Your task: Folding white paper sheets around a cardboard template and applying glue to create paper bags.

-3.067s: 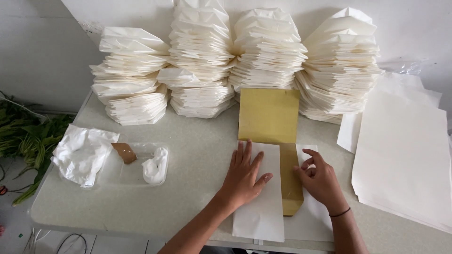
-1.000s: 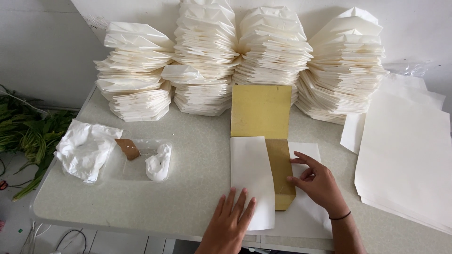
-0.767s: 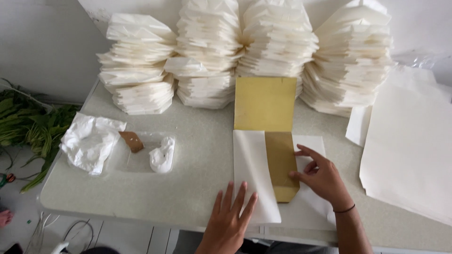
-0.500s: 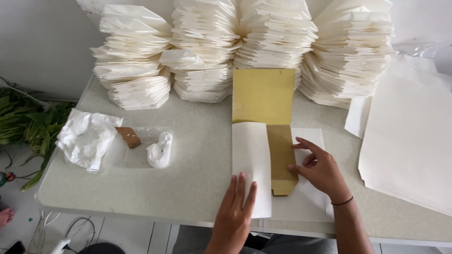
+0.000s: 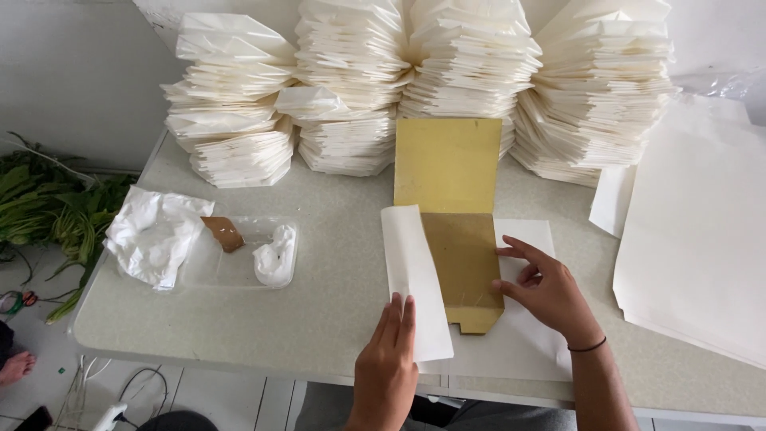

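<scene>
Left hand: lower centre, fingers flat and together, pressing folded white sheet.
Right hand: lower right, fingers spread on brown cardboard template, gripping nothing.
Handling: sheet likely light, limp, creasable; best taken at its free edge.
Change: left hand farther up the fold than half a second ago.
Far: stacks of folded paper, top of frame.

Stacks of folded white paper, a clear plastic tray, and green leaves.

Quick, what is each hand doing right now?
Left hand: open, flat, fingertips on the white flap.
Right hand: open, fingertips at the brown card.
</scene>
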